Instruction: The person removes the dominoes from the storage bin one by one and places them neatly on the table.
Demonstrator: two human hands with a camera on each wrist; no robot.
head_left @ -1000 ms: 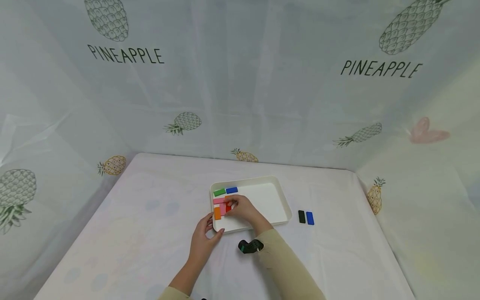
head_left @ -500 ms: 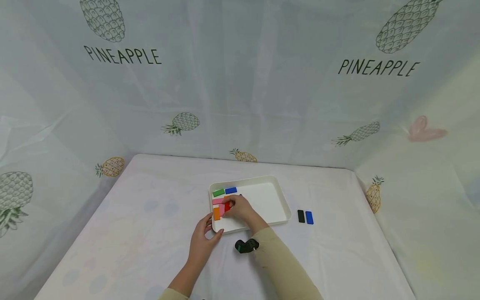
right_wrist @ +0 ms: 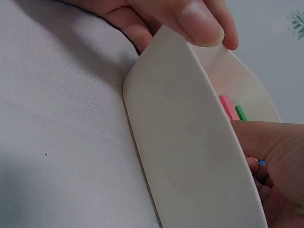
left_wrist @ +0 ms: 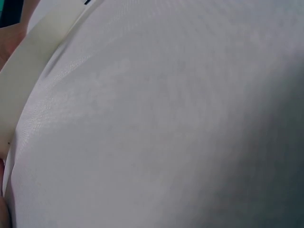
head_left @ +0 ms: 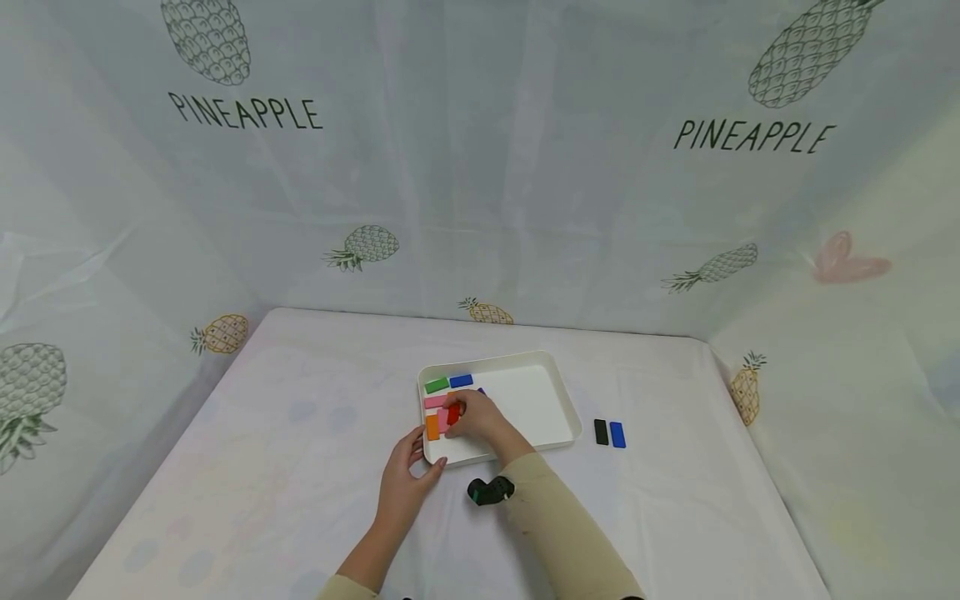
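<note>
A shallow white tray [head_left: 537, 358] lies on the cloth. My left hand [head_left: 403, 483] grips its near left corner, the thumb on the near rim and the fingers along the left side; the right wrist view shows that thumb [right_wrist: 202, 23] over the rim. Inside the tray, my right hand [head_left: 483, 419] pinches a red block [head_left: 453, 414] between thumb and fingers, right beside an upright-lying pink block [head_left: 442, 421]. Around it lie an orange block [head_left: 432, 427], another pink block [head_left: 434, 402], a green block [head_left: 437, 386] and a blue block [head_left: 461, 381]. The right hand partly hides other blocks.
A black block [head_left: 602, 432] and a blue block [head_left: 618, 434] lie side by side on the cloth right of the tray. A pineapple-print curtain [head_left: 480, 167] stands behind and beside the table. The left wrist view shows mostly white cloth [left_wrist: 152, 118].
My right hand has shifted slightly left with the red block, and a bit of dark blue now shows beyond its knuckles. The left hand keeps its grip on the tray corner.
</note>
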